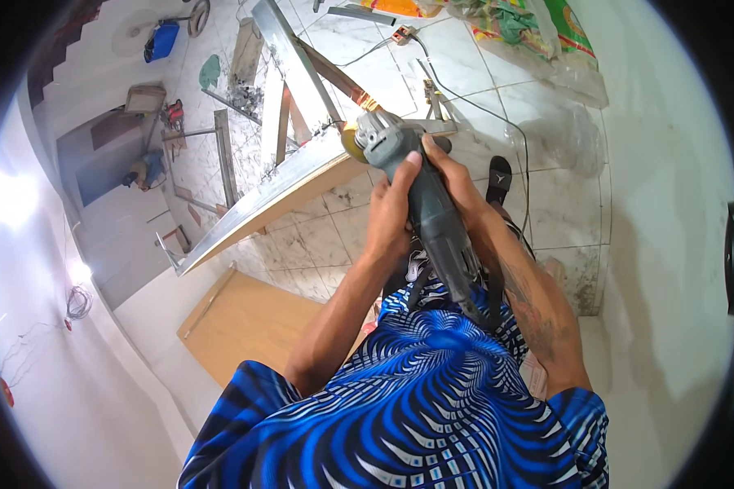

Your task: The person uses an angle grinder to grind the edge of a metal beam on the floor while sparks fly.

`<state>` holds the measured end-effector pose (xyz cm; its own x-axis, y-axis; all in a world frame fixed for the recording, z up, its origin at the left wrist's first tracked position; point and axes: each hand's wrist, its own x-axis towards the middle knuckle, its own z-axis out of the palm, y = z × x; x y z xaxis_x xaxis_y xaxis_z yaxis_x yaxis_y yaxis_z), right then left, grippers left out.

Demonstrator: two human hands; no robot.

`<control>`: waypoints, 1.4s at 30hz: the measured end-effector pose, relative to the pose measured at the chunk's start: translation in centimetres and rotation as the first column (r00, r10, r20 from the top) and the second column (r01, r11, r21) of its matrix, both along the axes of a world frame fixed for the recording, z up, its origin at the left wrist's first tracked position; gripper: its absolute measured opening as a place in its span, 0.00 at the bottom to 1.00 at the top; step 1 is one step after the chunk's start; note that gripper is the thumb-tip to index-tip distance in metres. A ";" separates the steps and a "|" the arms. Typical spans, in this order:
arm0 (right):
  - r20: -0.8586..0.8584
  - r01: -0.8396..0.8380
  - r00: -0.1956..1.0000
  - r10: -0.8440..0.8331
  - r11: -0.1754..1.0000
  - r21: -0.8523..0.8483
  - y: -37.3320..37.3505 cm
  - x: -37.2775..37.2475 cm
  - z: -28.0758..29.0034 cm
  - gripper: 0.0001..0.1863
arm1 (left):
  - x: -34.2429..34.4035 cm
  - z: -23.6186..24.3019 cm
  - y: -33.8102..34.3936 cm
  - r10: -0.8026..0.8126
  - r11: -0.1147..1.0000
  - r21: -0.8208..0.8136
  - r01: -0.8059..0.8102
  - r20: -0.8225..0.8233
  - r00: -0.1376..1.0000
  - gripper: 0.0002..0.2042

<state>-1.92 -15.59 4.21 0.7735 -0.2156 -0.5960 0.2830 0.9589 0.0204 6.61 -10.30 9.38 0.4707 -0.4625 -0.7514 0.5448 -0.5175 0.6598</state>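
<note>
An angle grinder (432,204) with a dark grey body points away from me, its metal head at the far end. My left hand (393,208) is closed around the left side of the body, thumb on top. From the other side my right hand (453,175) grips it close to the head. The cutting disc (352,143) is at the edge of a long workpiece with a shiny metal face (289,181) and a pale wood-coloured side. An orange glow shows just beyond the grinder head. Most of the fingers are hidden beneath the tool.
A dark cord (524,155) curves over the tiled floor on the right. Metal profiles (224,159) and a triangular frame (285,65) lie ahead. Plastic bags (530,41) sit at the far right, a tan panel (236,326) at the near left. Another person (145,169) is farther left.
</note>
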 end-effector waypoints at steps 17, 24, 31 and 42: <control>0.041 0.011 0.999 -0.007 0.997 -0.080 -0.4 0.9 -0.7 0.24 | 1.9 0.5 -0.2 -0.112 0.994 -0.016 0.112 -0.060 0.992 0.26; 0.070 0.012 0.998 -0.006 0.996 -0.083 0.0 -0.1 -1.8 0.24 | 0.7 0.0 -0.1 -0.065 0.998 -0.011 0.064 -0.070 0.995 0.26; -0.089 0.088 0.992 -0.084 0.995 0.040 0.3 0.2 1.4 0.24 | 0.0 0.3 0.9 -0.057 0.998 0.019 0.058 -0.051 0.997 0.26; 0.031 0.051 0.998 -0.050 0.998 -0.035 0.7 -0.7 -0.7 0.24 | 0.1 -0.2 0.5 -0.065 0.996 0.063 0.068 -0.053 0.997 0.28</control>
<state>-2.57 -14.87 3.46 0.7786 -0.2758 -0.5636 0.3309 0.9437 -0.0048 6.74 -9.79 9.22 0.4012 -0.4413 -0.8027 0.5396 -0.5943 0.5964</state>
